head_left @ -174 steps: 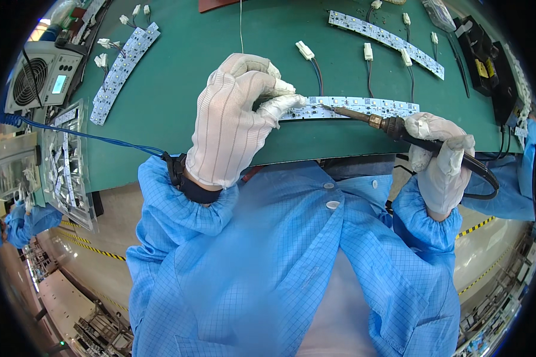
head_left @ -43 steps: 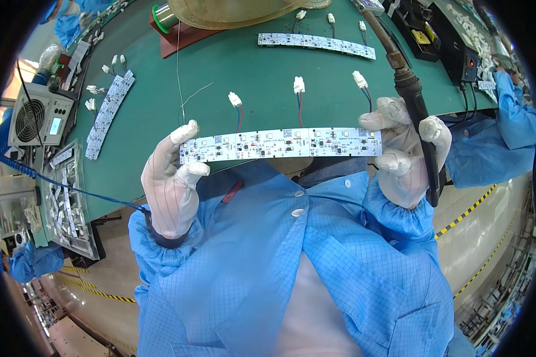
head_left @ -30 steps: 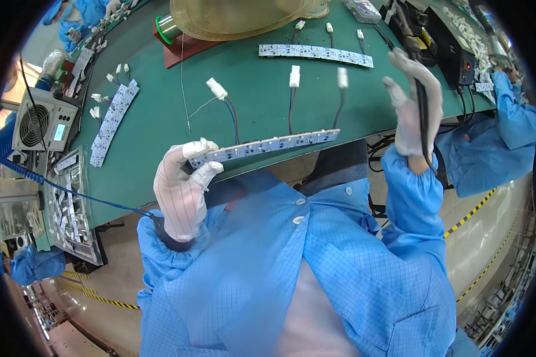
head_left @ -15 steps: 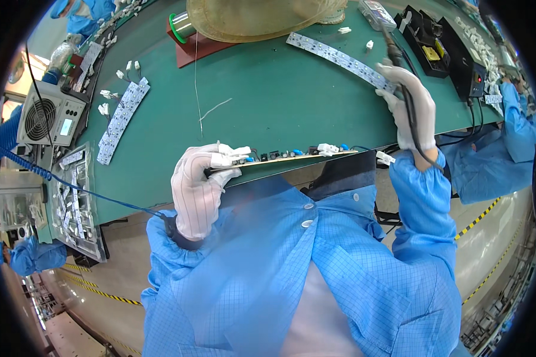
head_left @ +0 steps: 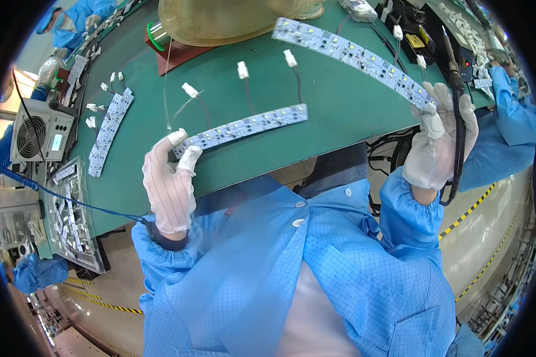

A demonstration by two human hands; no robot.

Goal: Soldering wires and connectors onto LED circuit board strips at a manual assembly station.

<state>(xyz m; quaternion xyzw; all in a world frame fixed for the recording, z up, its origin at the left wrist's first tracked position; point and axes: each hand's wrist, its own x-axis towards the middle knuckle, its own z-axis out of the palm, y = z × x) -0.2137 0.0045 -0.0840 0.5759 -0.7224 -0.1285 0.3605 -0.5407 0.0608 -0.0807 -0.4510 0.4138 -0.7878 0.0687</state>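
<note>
My left hand (head_left: 171,184), in a striped white glove, pinches the left end of an LED circuit board strip (head_left: 250,126), its LED side up. White connectors (head_left: 243,70) on short dark wires stick out from that strip's far edge. My gloved right hand (head_left: 438,146) grips the right end of a second LED strip (head_left: 351,58), raised over the bench. A soldering iron (head_left: 456,83) is also in the right hand, tip pointing away from me, its cable hanging past the wrist. Solder wire (head_left: 167,89) runs down to near my left fingertips.
A green bench (head_left: 333,119) lies beneath. At the back are a solder spool (head_left: 158,35) and a large yellowish cover (head_left: 220,21). Another LED strip (head_left: 110,132), a fan unit (head_left: 39,128) and a parts tray (head_left: 71,214) are left. A black iron holder (head_left: 408,30) stands back right.
The left strip has turned from edge-on to LED side up. My right hand has moved right and nearer me, lifting the second strip off the bench with the iron still held.
</note>
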